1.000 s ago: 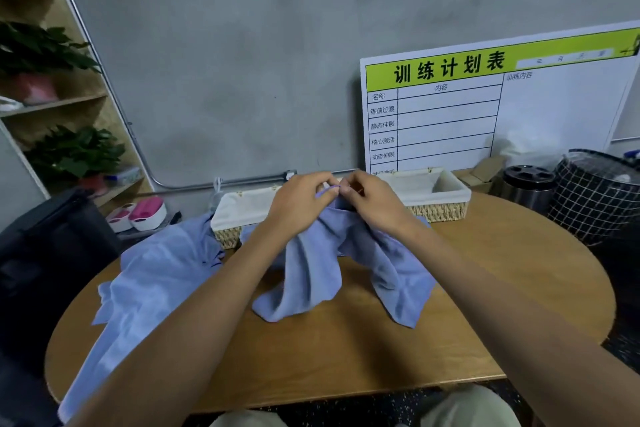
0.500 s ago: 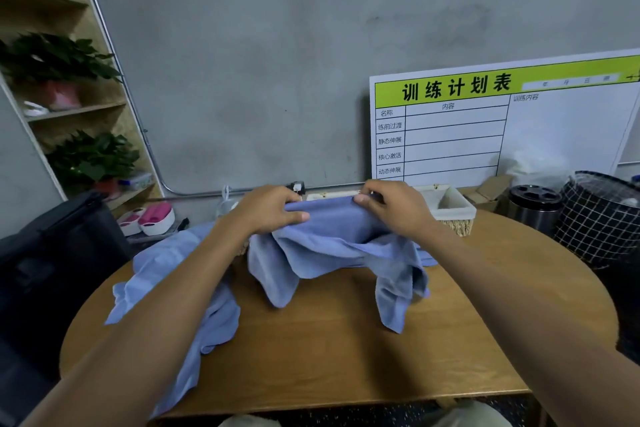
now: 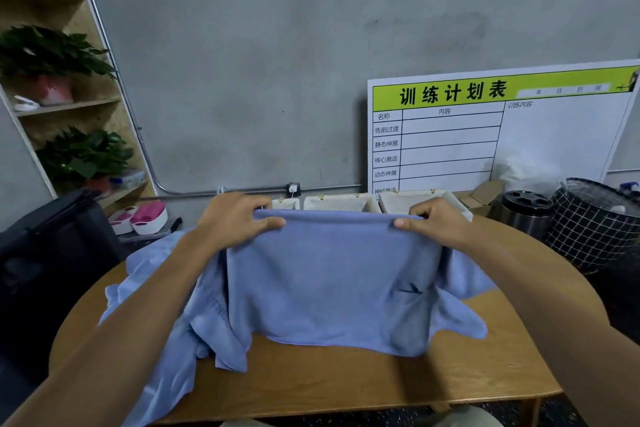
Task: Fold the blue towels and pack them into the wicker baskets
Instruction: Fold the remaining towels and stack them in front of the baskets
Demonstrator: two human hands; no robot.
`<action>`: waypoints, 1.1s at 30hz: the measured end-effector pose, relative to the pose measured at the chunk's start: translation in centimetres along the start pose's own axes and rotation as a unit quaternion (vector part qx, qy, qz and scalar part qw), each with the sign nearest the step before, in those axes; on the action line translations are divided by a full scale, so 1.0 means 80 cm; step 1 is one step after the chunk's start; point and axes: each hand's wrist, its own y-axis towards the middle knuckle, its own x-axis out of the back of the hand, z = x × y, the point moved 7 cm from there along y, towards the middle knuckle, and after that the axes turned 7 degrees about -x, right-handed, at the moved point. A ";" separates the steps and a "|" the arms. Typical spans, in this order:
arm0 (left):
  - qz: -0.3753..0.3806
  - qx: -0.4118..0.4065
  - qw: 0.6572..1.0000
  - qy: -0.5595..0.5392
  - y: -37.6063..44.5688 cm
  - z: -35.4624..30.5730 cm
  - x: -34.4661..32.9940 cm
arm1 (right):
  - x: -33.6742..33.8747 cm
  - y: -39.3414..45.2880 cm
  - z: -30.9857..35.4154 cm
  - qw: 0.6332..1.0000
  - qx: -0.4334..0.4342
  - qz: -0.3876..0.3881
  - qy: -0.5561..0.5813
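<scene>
In the head view, the left hand (image 3: 230, 222) pinched the upper left corner of a blue towel (image 3: 329, 281) at the centre of the frame, its grip clamped on the cloth with the thumb in front and the fingers curled behind. The right hand (image 3: 440, 224) pinched the upper right corner the same way, its grip also clamped on the towel. The top edge ran stretched between the two hands, and the towel hung down with its lower hem touching the wooden desk (image 3: 346, 381). More blue cloth (image 3: 149, 322) lay crumpled on the desk at lower left, spilling over the near edge. Just behind the raised towel, the white-lined wicker baskets (image 3: 341, 201) stood at the far edge of the desk. A training-plan board (image 3: 485, 135) leaned against the wall at the right of the frame.
</scene>
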 end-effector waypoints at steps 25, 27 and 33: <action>-0.307 -0.022 0.950 -0.045 0.000 -0.001 0.121 | 0.186 -0.018 0.079 0.962 0.032 -0.227 -0.151; -0.278 -0.016 0.960 -0.017 0.026 0.006 0.095 | 0.177 0.012 0.063 0.955 0.010 -0.217 -0.201; -0.130 -0.020 0.991 0.022 0.027 0.003 -0.129 | 0.007 0.081 -0.115 0.964 -0.084 -0.102 -0.232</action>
